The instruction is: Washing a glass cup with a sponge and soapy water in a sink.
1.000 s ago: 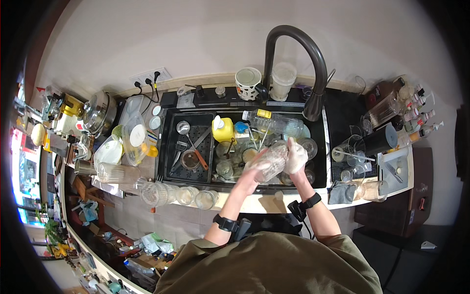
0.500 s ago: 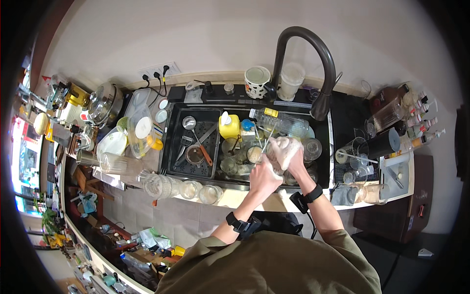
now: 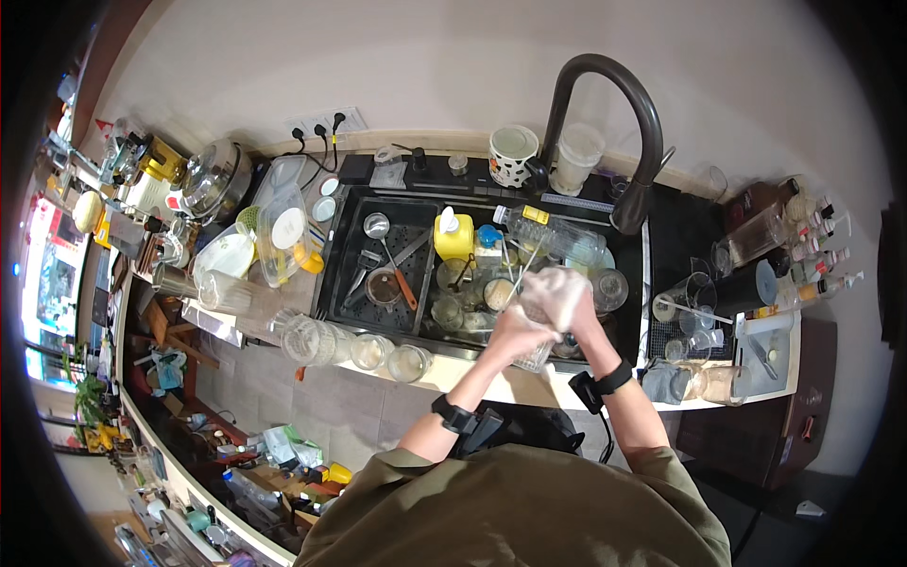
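Observation:
Over the right-hand sink basin, my left hand (image 3: 517,335) is closed around a clear patterned drinking glass (image 3: 535,356), whose lower part shows beneath the hand. My right hand (image 3: 567,300), covered in white foam, is wrapped over the glass's other end; the lather hides its fingers and anything else in them. Below lie several glasses and jars, among them a clear jar (image 3: 609,289) to the right and a cup with pale contents (image 3: 498,294) to the left. Thin light sticks (image 3: 525,270) rise beside my hands. A large clear plastic bottle (image 3: 559,236) lies behind them.
A dark faucet (image 3: 652,132) arches over the sink. The left basin (image 3: 364,317) holds a ladle (image 3: 377,227) and a strainer (image 3: 384,286). A yellow pump bottle (image 3: 453,236) stands between basins. Glass jars (image 3: 409,363) line the front edge; glassware (image 3: 694,293) crowds the right counter.
Both hands have shifted slightly, and the glass has tilted so its patterned lower part shows below my left hand. The whole view has swung a little.

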`<action>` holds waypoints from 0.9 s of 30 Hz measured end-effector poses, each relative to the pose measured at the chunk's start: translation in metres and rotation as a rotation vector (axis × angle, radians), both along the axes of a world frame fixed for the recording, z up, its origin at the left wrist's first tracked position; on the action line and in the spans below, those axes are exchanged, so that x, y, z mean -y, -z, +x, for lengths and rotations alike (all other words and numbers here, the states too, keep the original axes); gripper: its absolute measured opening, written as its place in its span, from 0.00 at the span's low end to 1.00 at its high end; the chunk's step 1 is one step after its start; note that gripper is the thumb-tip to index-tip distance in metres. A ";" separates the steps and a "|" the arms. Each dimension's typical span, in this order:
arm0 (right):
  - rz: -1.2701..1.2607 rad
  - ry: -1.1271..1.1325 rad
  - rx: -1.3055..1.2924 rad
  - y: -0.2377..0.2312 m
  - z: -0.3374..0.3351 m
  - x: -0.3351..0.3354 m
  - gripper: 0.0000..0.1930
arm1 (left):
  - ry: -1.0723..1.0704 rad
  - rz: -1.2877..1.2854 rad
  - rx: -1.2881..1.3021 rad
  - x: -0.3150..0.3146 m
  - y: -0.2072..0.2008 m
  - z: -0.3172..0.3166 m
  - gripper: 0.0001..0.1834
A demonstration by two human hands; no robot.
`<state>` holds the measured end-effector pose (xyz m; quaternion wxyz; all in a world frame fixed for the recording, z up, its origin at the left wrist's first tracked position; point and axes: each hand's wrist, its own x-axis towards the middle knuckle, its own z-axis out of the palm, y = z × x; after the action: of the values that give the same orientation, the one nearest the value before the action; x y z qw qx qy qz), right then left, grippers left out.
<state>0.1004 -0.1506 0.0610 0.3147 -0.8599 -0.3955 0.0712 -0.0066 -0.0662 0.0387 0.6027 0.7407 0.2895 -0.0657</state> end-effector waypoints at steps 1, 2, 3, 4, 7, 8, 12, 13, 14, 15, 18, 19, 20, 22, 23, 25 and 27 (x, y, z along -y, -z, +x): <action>-0.178 0.129 0.123 0.001 -0.009 -0.003 0.21 | -0.044 0.221 0.006 0.012 -0.004 -0.002 0.38; -0.161 0.188 0.092 0.003 -0.012 -0.006 0.22 | -0.039 0.292 0.007 0.015 -0.005 -0.001 0.40; -0.090 0.206 0.077 0.006 -0.014 -0.008 0.22 | -0.030 0.403 0.062 0.017 -0.005 -0.001 0.41; -0.051 0.208 0.042 0.009 -0.011 -0.009 0.22 | -0.039 0.396 0.057 0.017 -0.002 0.001 0.40; 0.155 0.067 -0.109 0.023 0.000 0.002 0.18 | -0.088 0.184 0.091 0.009 0.013 -0.001 0.40; 0.206 -0.036 0.005 0.028 0.007 0.008 0.16 | -0.115 -0.027 0.105 0.001 0.019 0.001 0.40; 0.389 0.051 -0.439 0.045 0.021 0.020 0.10 | -0.116 -1.093 0.071 -0.013 0.034 -0.004 0.26; 0.446 0.095 -0.603 0.048 0.022 0.020 0.09 | -0.092 -1.308 0.063 -0.014 0.034 -0.004 0.24; 0.406 0.026 -0.190 0.049 0.022 0.019 0.09 | -0.112 -1.282 0.088 -0.013 0.034 -0.004 0.23; 0.402 0.019 0.097 0.050 0.022 0.018 0.08 | -0.124 -1.264 0.098 -0.010 0.033 -0.003 0.22; 0.391 0.161 0.400 0.043 0.021 0.009 0.09 | -0.168 -1.140 0.134 -0.002 0.033 0.000 0.21; 0.409 0.201 0.338 0.039 0.020 0.006 0.08 | -0.188 -1.054 0.148 0.001 0.033 0.001 0.22; 0.425 0.259 0.251 0.034 0.019 0.005 0.08 | -0.207 -0.968 0.161 0.004 0.034 -0.001 0.22; 0.472 0.348 0.208 0.025 0.016 0.006 0.08 | -0.222 -0.841 0.217 0.005 0.035 -0.005 0.24; 0.492 0.378 0.284 0.021 0.014 0.007 0.08 | -0.196 -0.787 0.247 0.003 0.036 -0.007 0.25; 0.529 0.438 0.436 0.015 0.005 0.012 0.08 | -0.192 -1.029 0.358 -0.004 0.033 -0.013 0.25; 0.397 0.358 0.411 0.013 -0.010 0.022 0.07 | -0.255 -1.171 0.437 -0.005 0.029 -0.011 0.24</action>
<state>0.0900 -0.1728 0.0483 0.3974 -0.8340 -0.2995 -0.2385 -0.0179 -0.0609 0.0097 0.9560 0.2444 0.1620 0.0115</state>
